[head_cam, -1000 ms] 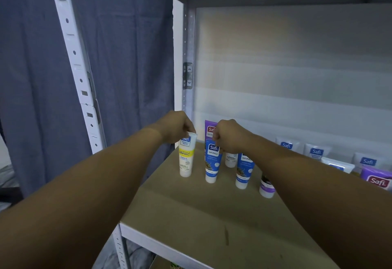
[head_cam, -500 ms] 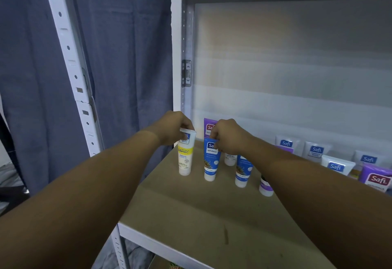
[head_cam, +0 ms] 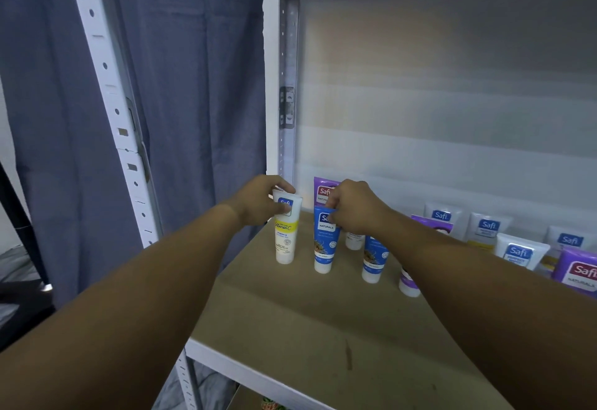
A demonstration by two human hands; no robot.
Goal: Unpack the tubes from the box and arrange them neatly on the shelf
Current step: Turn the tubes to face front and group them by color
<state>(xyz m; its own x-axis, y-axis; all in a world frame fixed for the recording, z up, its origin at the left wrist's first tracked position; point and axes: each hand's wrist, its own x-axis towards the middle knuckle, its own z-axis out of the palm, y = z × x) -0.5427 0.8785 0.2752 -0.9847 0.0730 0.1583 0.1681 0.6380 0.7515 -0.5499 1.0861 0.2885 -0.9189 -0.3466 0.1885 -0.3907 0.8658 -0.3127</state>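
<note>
Standing tubes on shelf (head_cam: pixel 323 322): left hand (head_cam: pixel 258 204) pinching yellow tube (head_cam: pixel 285 232), right hand (head_cam: pixel 350 207) pinching blue tube (head_cam: pixel 325 241); several placed, box unseen.

Your right hand (head_cam: pixel 352 207) covers top of blue tube (head_cam: pixel 325 241) and half of purple tube (head_cam: pixel 322 191) behind. Your right forearm hides most of small purple-capped tube (head_cam: pixel 407 282), lower centre-right. Purple tube at right edge (head_cam: pixel 580 272) cut off. Small print on yellow tube (head_cam: pixel 285 233) too blurred to read.
</note>
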